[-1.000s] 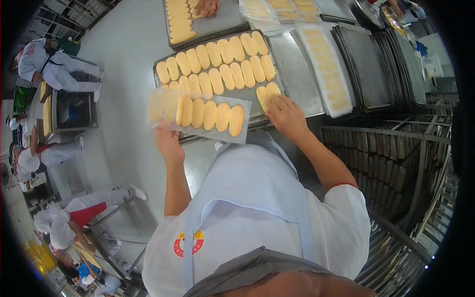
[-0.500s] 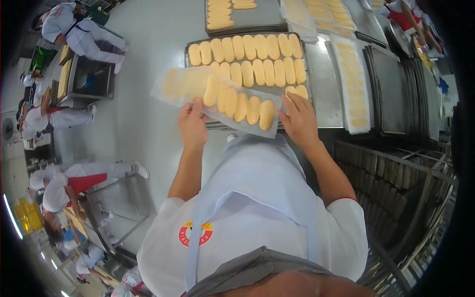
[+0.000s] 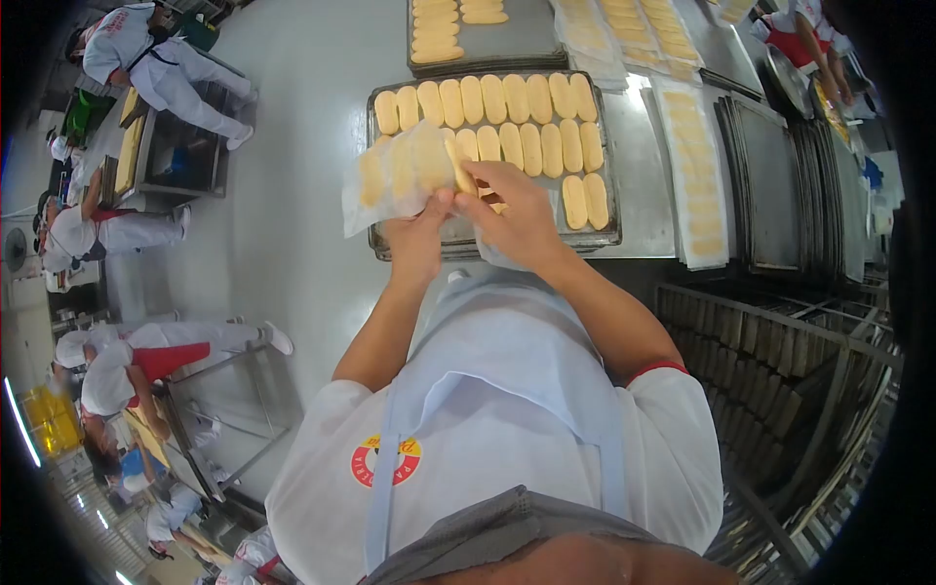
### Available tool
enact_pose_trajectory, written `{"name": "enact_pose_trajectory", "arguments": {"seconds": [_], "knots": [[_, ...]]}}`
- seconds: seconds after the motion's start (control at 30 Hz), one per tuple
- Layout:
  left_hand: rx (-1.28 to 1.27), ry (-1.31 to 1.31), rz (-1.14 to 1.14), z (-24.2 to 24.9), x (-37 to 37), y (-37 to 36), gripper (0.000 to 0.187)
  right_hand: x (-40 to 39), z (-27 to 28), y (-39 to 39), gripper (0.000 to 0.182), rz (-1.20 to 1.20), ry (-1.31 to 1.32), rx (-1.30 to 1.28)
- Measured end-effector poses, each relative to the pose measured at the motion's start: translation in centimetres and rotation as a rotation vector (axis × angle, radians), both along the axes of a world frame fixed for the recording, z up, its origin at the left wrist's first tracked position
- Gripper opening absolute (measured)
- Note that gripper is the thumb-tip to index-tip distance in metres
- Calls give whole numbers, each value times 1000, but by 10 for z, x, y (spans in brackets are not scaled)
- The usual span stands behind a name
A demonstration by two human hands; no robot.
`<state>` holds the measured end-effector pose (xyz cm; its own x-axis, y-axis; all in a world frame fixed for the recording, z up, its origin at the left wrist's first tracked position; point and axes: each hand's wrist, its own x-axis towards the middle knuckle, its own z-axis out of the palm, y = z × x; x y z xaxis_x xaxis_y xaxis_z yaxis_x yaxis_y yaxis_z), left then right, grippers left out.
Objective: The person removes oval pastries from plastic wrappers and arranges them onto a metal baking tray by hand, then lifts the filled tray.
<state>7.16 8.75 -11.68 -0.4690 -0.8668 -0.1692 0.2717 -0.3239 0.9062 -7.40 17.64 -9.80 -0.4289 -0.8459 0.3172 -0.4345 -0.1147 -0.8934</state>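
My left hand (image 3: 417,237) pinches a translucent paper sheet (image 3: 397,180) that bears several oblong yellow pastries, some showing dimly through it. Close against it, my right hand (image 3: 512,213) has its fingers closed on a yellow pastry (image 3: 456,164) at the fold of the sheet. Both hands are above the front part of a dark metal tray (image 3: 614,210). Rows of oblong pastries (image 3: 517,96) fill the back of this tray, and two more pastries (image 3: 585,201) lie at its right front. My right hand covers part of the sheet.
Behind is another tray (image 3: 526,34) with pastries. To the right are paper-covered pastries (image 3: 694,175), upright stacked trays (image 3: 765,185) and a metal rack (image 3: 780,322) below the table's edge. Several people in white work at the left; another person (image 3: 795,34) is at the top right.
My right hand has moved left, next to my left hand. My left hand has shifted right and slightly up. The sheet, earlier stretched out with its pastries exposed, is now folded and turned.
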Motion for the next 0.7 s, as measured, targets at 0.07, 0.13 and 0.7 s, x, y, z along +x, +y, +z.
{"name": "enact_pose_trajectory", "arguments": {"seconds": [0.07,0.13,0.7], "knots": [[-46,-43,-6,-2,-3,0,31,1,-7,0,35,-50,3,-20],[-46,14,-25,-13,-3,-3,33,1,-10,2,32,-164,183,-21],[-177,-53,222,-49,33,-61,39,-89,-19,62,30,-431,17,198]]}}
